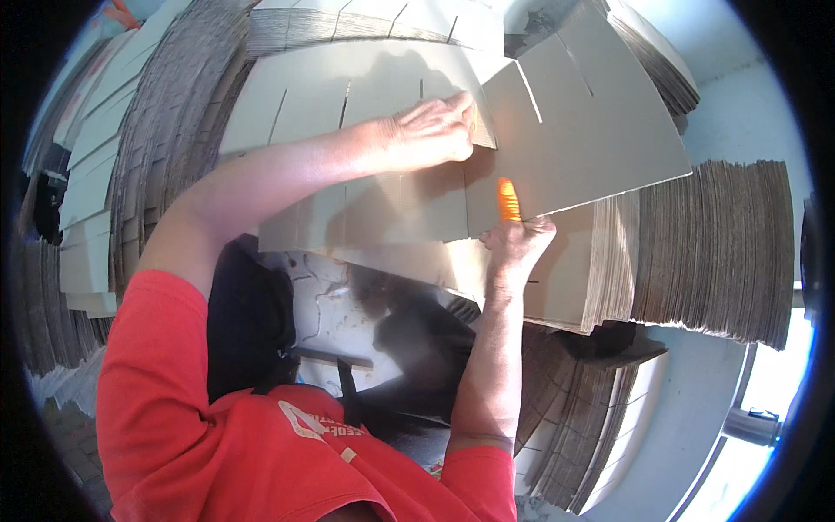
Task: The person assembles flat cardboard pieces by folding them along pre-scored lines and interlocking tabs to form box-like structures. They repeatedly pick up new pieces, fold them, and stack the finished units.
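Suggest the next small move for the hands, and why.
Perhaps ease the tilted panel gently with the right hand: it sits at an angle to the slotted cardboard, the orange cover on that hand lies over its face near the lower edge, and the left hand is near the join.

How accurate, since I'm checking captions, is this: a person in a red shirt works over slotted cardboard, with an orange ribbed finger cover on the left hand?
Not quite: the head view shows the orange ribbed finger cover on the right hand, not the left hand. The red shirt and slotted cardboard are right.
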`<state>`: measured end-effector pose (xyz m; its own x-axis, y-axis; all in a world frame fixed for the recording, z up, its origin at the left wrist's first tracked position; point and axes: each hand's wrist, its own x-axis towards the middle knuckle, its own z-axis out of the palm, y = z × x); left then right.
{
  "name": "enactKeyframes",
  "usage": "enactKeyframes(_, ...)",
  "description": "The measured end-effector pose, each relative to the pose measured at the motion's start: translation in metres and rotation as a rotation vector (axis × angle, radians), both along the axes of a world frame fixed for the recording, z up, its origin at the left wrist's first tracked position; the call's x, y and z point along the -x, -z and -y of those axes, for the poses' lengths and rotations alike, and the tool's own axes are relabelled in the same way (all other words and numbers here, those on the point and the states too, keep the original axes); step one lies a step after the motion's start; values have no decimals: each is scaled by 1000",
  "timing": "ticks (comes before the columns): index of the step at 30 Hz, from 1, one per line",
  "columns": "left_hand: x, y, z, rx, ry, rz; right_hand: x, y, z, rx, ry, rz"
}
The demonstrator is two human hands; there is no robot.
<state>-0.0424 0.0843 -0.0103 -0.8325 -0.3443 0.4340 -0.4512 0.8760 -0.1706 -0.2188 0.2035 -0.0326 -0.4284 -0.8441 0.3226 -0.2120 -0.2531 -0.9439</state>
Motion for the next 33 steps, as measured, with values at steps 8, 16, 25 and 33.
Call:
enactKeyframes(8,19,24,-27,56,-250,513,10,-41,-24,-84,-28,-82)
enactKeyframes(16,40,15,-97,-386,1,76,21,-17,-20,-9,135,-172)
enactKeyframes(25,-48,5,147,-175,-708,-197,-10,-29,-17,-8,-14,50)
enactKeyframes(33,-50,-15,151,-266,-638,99,-7,-13,-7,-50,12,-161)
